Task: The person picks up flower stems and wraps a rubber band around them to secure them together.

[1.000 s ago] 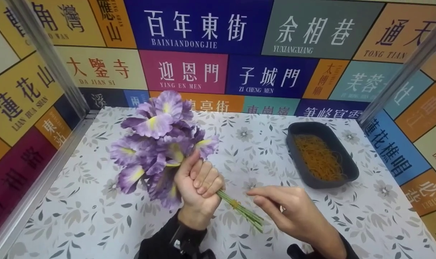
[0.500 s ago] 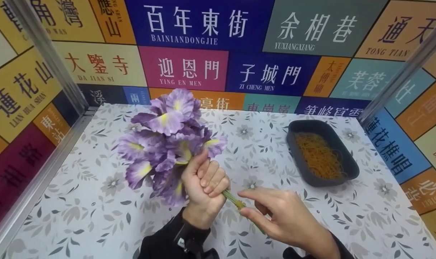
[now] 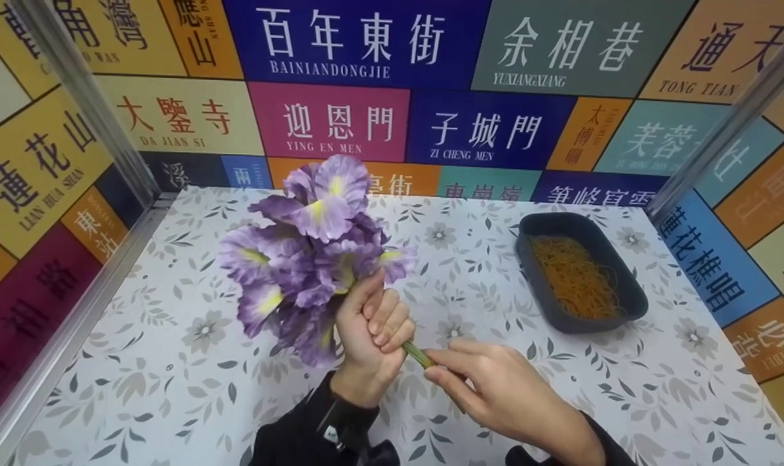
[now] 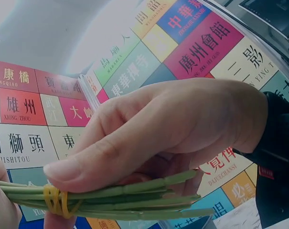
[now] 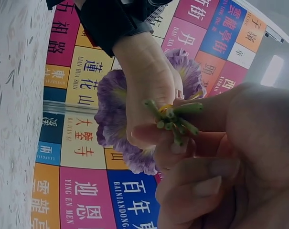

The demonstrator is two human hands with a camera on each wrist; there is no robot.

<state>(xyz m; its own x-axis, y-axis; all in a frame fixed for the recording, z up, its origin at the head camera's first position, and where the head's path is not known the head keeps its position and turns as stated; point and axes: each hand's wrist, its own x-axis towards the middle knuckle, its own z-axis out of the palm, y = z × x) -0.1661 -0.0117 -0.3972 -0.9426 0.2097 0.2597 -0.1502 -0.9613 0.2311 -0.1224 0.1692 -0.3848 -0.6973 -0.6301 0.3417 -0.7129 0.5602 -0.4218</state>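
Observation:
A bunch of purple irises [image 3: 321, 259] with yellow throats leans to the upper left in the head view. My left hand [image 3: 371, 336] grips their gathered green stems [image 4: 139, 205] just below the blooms. Lower down, my right hand [image 3: 508, 385] pinches the stems between thumb and forefinger. A yellow rubber band [image 4: 58, 200] is wrapped round the stems right at those fingertips, as the left wrist view shows. The cut stem ends [image 5: 170, 124] stick out loosely past the right hand in the right wrist view. The head view hides most of the band behind the right fingers.
To the right on the flower-patterned tablecloth [image 3: 469, 259] stands a dark grey tub [image 3: 547, 310] with many thin orange-brown rubber bands [image 3: 576, 278] in it. Colourful sign-covered panels [image 3: 340, 123] close off the back and sides of the table.
My right hand has moved left to the stems and now pinches them at the rubber band. The left hand and the irises have shifted slightly right.

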